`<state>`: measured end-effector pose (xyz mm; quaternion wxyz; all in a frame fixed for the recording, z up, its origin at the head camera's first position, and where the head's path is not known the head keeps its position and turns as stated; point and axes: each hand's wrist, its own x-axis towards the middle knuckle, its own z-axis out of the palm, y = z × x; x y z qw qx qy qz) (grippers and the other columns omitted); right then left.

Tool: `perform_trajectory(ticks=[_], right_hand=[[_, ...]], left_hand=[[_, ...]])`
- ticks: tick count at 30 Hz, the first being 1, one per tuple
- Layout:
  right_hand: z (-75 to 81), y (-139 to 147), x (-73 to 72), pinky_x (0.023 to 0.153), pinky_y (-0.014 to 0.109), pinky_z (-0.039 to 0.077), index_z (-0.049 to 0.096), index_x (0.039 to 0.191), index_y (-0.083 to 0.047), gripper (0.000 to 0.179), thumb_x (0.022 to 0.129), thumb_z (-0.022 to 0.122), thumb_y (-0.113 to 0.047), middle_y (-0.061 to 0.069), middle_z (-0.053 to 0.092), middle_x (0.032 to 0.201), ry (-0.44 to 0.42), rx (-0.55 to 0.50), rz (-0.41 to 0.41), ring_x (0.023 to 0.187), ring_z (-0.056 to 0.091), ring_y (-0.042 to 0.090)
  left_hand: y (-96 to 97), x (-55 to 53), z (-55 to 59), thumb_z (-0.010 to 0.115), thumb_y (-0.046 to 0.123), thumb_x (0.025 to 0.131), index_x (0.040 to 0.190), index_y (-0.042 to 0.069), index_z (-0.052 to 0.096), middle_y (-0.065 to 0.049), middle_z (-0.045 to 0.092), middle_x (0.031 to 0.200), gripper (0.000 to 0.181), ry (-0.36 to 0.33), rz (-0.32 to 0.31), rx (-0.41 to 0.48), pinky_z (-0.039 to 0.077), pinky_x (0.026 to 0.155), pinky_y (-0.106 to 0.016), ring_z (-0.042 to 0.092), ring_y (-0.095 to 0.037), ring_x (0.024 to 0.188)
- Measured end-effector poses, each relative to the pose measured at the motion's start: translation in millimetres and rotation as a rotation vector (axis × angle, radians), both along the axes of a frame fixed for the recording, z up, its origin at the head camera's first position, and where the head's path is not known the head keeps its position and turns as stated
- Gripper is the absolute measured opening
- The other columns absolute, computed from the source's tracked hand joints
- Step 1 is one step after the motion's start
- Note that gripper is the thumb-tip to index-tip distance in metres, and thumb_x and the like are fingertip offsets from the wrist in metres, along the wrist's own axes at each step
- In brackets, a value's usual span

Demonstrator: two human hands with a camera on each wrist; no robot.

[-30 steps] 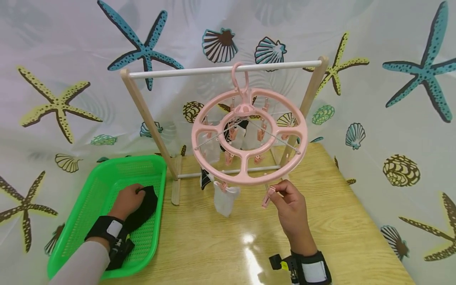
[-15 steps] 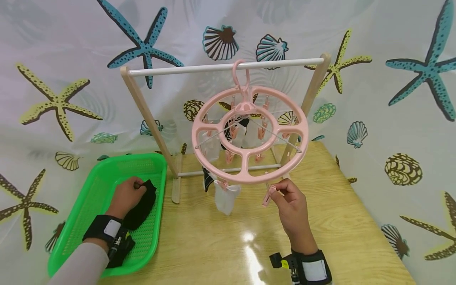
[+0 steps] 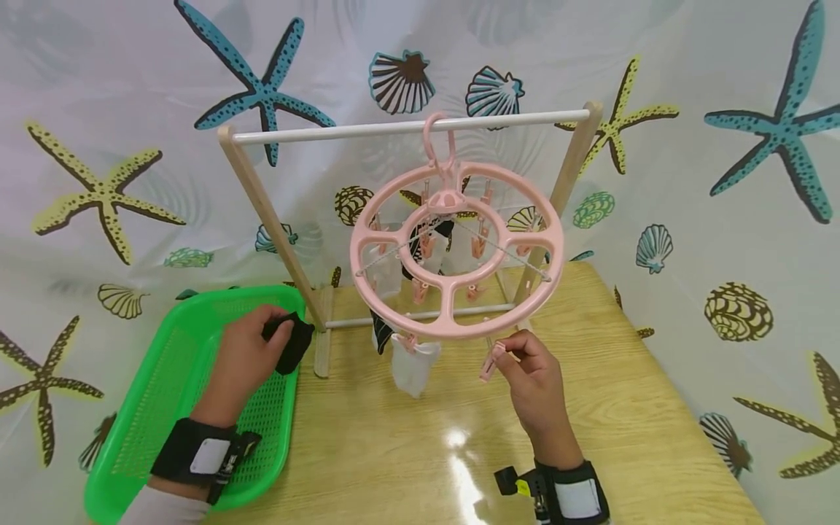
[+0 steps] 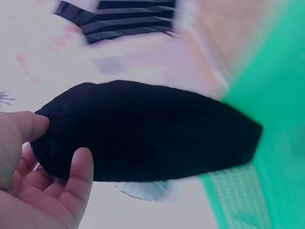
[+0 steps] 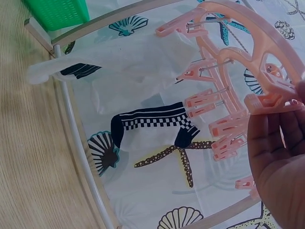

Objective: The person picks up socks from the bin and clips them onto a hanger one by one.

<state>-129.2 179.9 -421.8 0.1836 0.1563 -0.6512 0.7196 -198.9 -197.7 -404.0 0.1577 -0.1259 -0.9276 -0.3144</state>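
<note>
My left hand [image 3: 246, 357] pinches a black sock [image 3: 298, 343] by one end, over the right rim of the green basket [image 3: 108, 467]. The left wrist view has the sock stretched out sideways from thumb and fingers. With thumb and fingertips my right hand [image 3: 541, 386] holds a pink clothespin [image 3: 492, 362], which hangs from the front of a round pink drying hanger [image 3: 448, 302]. Left of it, a white sock [image 3: 413, 368] is clipped to the hanger. Farther back hangs a black-and-white checkered sock [image 5: 152, 126].
The hanger hooks over a white bar [image 3: 328, 133] on a wooden stand [image 3: 272, 226]. Several other pink clothespins [image 5: 224, 124] dangle from the ring. Below is a wood-grain table [image 3: 367, 452], backed by a sheet printed with starfish and shells.
My left hand has lifted the black sock up from inside the basket and moved it right, toward the stand. My right hand keeps its hold on the clothespin in the same place.
</note>
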Motion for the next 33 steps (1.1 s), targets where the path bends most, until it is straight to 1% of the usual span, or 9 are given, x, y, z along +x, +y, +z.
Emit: perform_trajectory(ticks=[3,6,10,14,20,23,28,31,33], right_hand=[[1.0,0.7,-0.7,0.06,0.025,0.053,0.051,0.091,0.012,0.004,0.091,0.049,0.009,0.009,0.054,0.084,0.031,-0.005,0.012,0.064,0.059,0.026],[0.6,0.2,-0.6,0.06,0.025,0.053,0.051,0.091,0.012,0.004,0.091,0.049,0.008,0.01,0.054,0.084,0.037,-0.001,0.019,0.064,0.059,0.026],[0.4,-0.9,-0.9,0.06,0.026,0.054,0.051,0.09,0.011,0.004,0.091,0.05,0.007,0.008,0.055,0.083,0.014,0.003,0.017,0.063,0.059,0.027],[0.8,-3.3,-0.8,0.06,0.026,0.053,0.052,0.09,0.011,0.005,0.091,0.051,0.006,0.006,0.055,0.084,-0.007,0.009,0.004,0.063,0.059,0.027],[0.8,-8.2,-0.2,0.06,0.027,0.054,0.051,0.09,0.012,0.004,0.091,0.049,0.009,0.009,0.056,0.083,0.027,0.001,0.035,0.061,0.059,0.027],[0.8,-9.4,1.0,0.06,0.027,0.054,0.051,0.091,0.012,0.004,0.091,0.048,0.01,0.008,0.056,0.082,0.033,-0.001,0.04,0.061,0.06,0.026],[1.9,-10.3,2.6,0.058,0.029,0.053,0.051,0.092,0.011,0.005,0.092,0.049,0.006,0.007,0.059,0.079,0.009,-0.008,0.046,0.062,0.059,0.027],[2.0,-10.5,2.6,0.058,0.03,0.054,0.051,0.092,0.011,0.006,0.093,0.048,0.006,0.008,0.059,0.078,0.003,-0.008,0.056,0.062,0.059,0.028],[1.3,-10.4,2.6,0.059,0.03,0.054,0.051,0.092,0.012,0.006,0.093,0.048,0.006,0.008,0.059,0.077,-0.006,-0.005,0.053,0.062,0.059,0.028]], left_hand=[[21.0,16.6,10.2,0.062,0.015,0.09,0.101,0.005,0.065,-0.013,0.068,0.087,0.016,0.082,-0.026,0.07,0.046,0.047,-0.037,0.054,-0.015,0.055],[45.0,39.4,13.4,0.066,0.015,0.087,0.097,0.008,0.067,-0.008,0.069,0.089,0.012,0.107,-0.048,0.142,0.053,0.055,-0.037,0.06,-0.012,0.07],[82.2,67.6,8.9,0.068,0.014,0.085,0.094,0.011,0.067,-0.004,0.069,0.092,0.009,0.053,-0.099,0.261,0.056,0.061,-0.035,0.061,-0.008,0.078],[115.1,84.9,-5.2,0.068,0.015,0.085,0.089,0.014,0.066,0.0,0.068,0.088,0.005,-0.053,-0.133,0.379,0.056,0.061,-0.029,0.06,-0.005,0.076],[149.7,96.8,-30.7,0.068,0.015,0.086,0.086,0.016,0.064,0.001,0.066,0.086,0.004,-0.214,-0.125,0.528,0.054,0.059,-0.026,0.059,-0.008,0.073],[164.0,100.3,-35.7,0.067,0.015,0.087,0.088,0.012,0.064,0.002,0.066,0.086,0.004,-0.268,-0.141,0.577,0.053,0.058,-0.027,0.058,-0.011,0.071],[182.6,107.3,-19.8,0.065,0.01,0.087,0.089,0.003,0.064,-0.003,0.067,0.083,0.007,-0.292,-0.178,0.619,0.051,0.058,-0.027,0.057,-0.012,0.07],[190.2,109.1,-8.3,0.064,0.008,0.087,0.087,0.001,0.064,-0.005,0.066,0.082,0.006,-0.257,-0.202,0.646,0.051,0.058,-0.027,0.057,-0.011,0.07],[194.7,107.8,-6.4,0.064,0.007,0.087,0.086,0.001,0.063,-0.006,0.066,0.081,0.006,-0.234,-0.215,0.664,0.05,0.055,-0.026,0.056,-0.011,0.067]])
